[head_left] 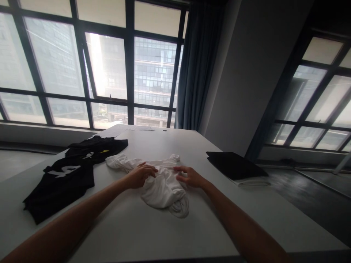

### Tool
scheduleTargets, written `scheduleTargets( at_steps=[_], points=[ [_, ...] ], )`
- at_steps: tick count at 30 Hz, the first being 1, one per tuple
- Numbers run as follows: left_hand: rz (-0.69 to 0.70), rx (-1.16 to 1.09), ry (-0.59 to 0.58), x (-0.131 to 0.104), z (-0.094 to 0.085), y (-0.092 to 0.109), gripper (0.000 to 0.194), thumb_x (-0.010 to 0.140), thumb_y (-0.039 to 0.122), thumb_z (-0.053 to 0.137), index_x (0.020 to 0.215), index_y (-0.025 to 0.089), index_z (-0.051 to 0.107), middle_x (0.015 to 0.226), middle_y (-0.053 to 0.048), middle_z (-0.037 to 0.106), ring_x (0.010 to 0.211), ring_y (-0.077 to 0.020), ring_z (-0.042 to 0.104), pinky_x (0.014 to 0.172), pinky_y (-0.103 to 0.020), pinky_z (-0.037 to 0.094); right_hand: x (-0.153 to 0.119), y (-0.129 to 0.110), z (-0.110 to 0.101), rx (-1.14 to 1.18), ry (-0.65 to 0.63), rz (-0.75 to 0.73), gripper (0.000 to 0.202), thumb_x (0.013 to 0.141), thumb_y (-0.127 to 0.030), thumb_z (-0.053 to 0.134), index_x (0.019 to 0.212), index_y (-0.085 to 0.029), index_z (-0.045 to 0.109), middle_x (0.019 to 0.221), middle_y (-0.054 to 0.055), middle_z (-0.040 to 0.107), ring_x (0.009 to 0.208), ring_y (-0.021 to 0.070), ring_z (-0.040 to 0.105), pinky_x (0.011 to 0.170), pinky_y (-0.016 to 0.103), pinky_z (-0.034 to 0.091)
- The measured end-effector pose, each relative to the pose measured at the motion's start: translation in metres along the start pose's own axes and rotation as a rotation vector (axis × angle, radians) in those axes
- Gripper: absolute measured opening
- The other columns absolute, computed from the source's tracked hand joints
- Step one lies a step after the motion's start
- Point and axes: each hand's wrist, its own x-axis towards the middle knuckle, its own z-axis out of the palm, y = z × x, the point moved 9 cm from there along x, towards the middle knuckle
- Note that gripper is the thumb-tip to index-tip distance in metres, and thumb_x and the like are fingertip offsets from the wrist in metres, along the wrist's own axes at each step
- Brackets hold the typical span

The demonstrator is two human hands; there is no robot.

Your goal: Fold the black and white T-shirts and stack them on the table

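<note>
A crumpled white garment, seemingly a T-shirt [163, 188], lies bunched on the white table in front of me. My left hand [141, 174] rests on its left part, palm down, with the fingers stretched loosely over the cloth. At the garment's right side is my right hand [190, 176], thumb and fingers apart, fingertips at the edge of the fabric. Folds hide how the garment is laid out, and one rolled end curls toward me.
Black printed garments [68, 179] lie spread along the left of the white table [170, 237]. A folded black cloth [233, 164] rests on folded white cloth [253, 181] at the right. Papers [141, 128] lie at the far end, before windows and a blue curtain [196, 69].
</note>
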Motion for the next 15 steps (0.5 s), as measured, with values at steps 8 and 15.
scheduleTargets(
  at_steps=[8, 15],
  points=[
    [-0.165, -0.240, 0.142, -0.008, -0.052, -0.028, 0.018, 0.076, 0.026, 0.054, 0.086, 0.017, 0.065, 0.084, -0.005, 0.072, 0.078, -0.0194, 0.064, 0.070, -0.029, 0.050, 0.004, 0.039, 0.003, -0.546, -0.034, 0.200, 0.043, 0.095, -0.034, 0.048, 0.136, -0.024, 0.058, 0.150, 0.008, 0.048, 0.138, 0.0271, 0.043, 0.117, 0.051, 0.022],
    [-0.190, -0.707, -0.451, -0.027, -0.013, -0.011, 0.047, 0.073, 0.040, 0.075, 0.114, 0.019, 0.067, 0.098, -0.007, 0.076, 0.084, -0.0211, 0.070, 0.071, -0.030, 0.055, 0.001, 0.032, -0.037, -0.804, 0.282, 0.406, 0.044, 0.094, -0.043, 0.050, 0.124, -0.015, 0.065, 0.129, 0.016, 0.065, 0.119, 0.0268, 0.059, 0.100, 0.038, 0.040]
  ],
)
